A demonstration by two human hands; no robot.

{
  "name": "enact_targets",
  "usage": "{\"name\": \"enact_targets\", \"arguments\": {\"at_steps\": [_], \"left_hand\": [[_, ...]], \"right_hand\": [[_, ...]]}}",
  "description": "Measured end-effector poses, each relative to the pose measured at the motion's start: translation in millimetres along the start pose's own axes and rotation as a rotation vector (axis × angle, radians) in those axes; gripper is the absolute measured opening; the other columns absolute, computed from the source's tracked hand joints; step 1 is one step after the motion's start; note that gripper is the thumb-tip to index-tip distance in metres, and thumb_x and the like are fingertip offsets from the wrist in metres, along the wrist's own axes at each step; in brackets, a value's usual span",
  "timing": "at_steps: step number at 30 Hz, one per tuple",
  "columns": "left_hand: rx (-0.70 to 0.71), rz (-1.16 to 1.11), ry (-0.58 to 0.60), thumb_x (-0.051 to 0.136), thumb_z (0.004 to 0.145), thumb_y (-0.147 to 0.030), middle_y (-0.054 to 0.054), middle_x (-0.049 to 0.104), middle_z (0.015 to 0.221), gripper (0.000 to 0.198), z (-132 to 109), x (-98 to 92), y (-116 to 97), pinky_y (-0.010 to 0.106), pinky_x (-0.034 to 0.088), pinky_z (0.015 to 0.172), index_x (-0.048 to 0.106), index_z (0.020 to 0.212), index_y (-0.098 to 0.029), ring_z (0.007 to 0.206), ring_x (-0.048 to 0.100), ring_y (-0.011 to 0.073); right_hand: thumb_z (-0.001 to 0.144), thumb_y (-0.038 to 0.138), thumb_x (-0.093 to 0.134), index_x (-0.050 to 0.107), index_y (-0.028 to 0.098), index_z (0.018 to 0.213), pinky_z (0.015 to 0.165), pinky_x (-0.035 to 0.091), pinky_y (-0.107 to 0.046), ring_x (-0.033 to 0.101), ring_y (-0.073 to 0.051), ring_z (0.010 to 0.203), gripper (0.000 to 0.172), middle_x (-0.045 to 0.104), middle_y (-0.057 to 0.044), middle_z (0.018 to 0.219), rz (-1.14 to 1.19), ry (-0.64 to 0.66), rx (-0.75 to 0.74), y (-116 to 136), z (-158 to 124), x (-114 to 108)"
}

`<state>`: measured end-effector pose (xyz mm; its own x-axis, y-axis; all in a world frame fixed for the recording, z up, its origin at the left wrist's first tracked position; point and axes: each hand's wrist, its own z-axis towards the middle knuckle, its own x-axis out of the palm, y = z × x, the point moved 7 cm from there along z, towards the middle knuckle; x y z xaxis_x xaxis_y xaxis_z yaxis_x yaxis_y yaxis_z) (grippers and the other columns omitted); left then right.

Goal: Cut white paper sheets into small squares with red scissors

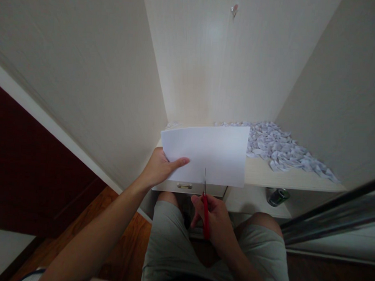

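Note:
A white sheet of paper is held out in front of me above the shelf. My left hand grips its left end, thumb on top and the fingers hidden underneath. In my right hand is a pair of red-handled scissors, pointing away from me. Their blades overlap the near edge of the paper near its middle, and one blade lies over the top face. How far the cut runs I cannot tell. Behind and right of the paper lies a heap of white paper scraps.
The pale shelf sits between two cabinet side walls. Beneath it are a drawer with a metal handle and, at the right, a dark can in an open compartment. My knees are just below the shelf edge.

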<state>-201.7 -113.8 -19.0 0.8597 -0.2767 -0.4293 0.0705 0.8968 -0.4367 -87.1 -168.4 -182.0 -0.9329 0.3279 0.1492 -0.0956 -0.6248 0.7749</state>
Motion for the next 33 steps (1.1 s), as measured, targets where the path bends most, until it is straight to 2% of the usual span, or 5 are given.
{"name": "enact_targets", "arguments": {"at_steps": [9,21,28,33], "left_hand": [[0.028,0.006,-0.011,0.081,0.074,-0.035,0.015,0.074,0.115,0.047,2.4,4.3,-5.1,0.038,0.058,0.089,0.070,0.113,-0.011,0.098,0.072,0.0252],[0.030,-0.001,-0.018,0.083,0.074,-0.044,0.017,0.072,0.121,0.056,2.5,8.3,-2.3,0.039,0.057,0.091,0.069,0.116,-0.011,0.102,0.072,0.0270],[0.031,-0.039,-0.023,0.084,0.072,-0.042,0.016,0.074,0.117,0.052,5.9,10.7,-0.4,0.039,0.058,0.089,0.071,0.113,-0.012,0.098,0.072,0.0262],[0.028,-0.027,-0.011,0.083,0.074,-0.041,0.016,0.073,0.118,0.050,5.7,14.6,-2.1,0.038,0.058,0.089,0.071,0.113,-0.012,0.098,0.072,0.0260]], "right_hand": [[0.085,0.060,0.065,0.055,0.020,0.063,0.049,0.037,-0.025,0.052,-0.013,0.044,0.047,0.058,0.001,0.047,-0.026,-0.003,0.023,-4.2,5.1,-7.5],[0.083,0.062,0.066,0.057,0.020,0.064,0.047,0.037,-0.025,0.050,-0.013,0.041,0.046,0.057,0.002,0.044,-0.058,-0.026,0.025,-1.4,8.9,-19.8],[0.082,0.068,0.063,0.057,0.020,0.058,0.043,0.034,-0.025,0.047,-0.011,0.037,0.054,0.058,0.000,0.044,-0.098,-0.032,0.028,-0.7,8.8,-23.3],[0.078,0.070,0.066,0.057,0.020,0.062,0.039,0.032,-0.024,0.049,-0.012,0.035,0.054,0.057,0.001,0.044,-0.038,-0.042,0.059,-5.5,8.0,-23.7]]}}
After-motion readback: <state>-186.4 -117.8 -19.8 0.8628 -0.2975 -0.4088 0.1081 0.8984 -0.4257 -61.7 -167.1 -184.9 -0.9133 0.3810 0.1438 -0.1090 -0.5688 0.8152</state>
